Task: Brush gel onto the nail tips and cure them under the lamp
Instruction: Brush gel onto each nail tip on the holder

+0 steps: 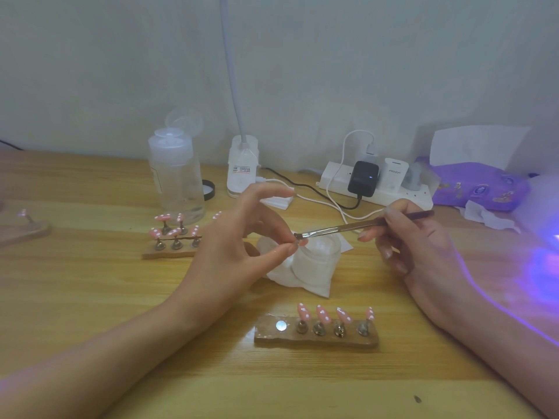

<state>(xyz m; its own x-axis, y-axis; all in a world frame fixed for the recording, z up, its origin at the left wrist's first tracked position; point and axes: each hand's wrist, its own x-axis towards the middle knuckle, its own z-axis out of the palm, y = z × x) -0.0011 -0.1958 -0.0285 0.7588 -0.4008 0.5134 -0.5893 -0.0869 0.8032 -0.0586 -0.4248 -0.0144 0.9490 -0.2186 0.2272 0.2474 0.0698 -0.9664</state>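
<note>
So the whole thing hangs on one line right now: my left hand has the nail tip pinched between thumb and forefinger, other fingers lifted clear, just over the left rim of the gel jar. My right hand is to the right of the jar, fingers curled round the brush. The brush's long axis runs from that hand leftward and a bit down across the jar, and the bristles look like they meet the tip, though it's too small and blurry to swear to. The glowing lamp is well to the right of the jar, so the right hand is nearer it. Counts: one brush and one jar. The front block, nearer me than the jar, has four pink dotted tips plus one bare magnet. On the back block, left of the jar, I make out six, with my hand hiding its end. There's one stray tip far left on the tabletop.
</note>
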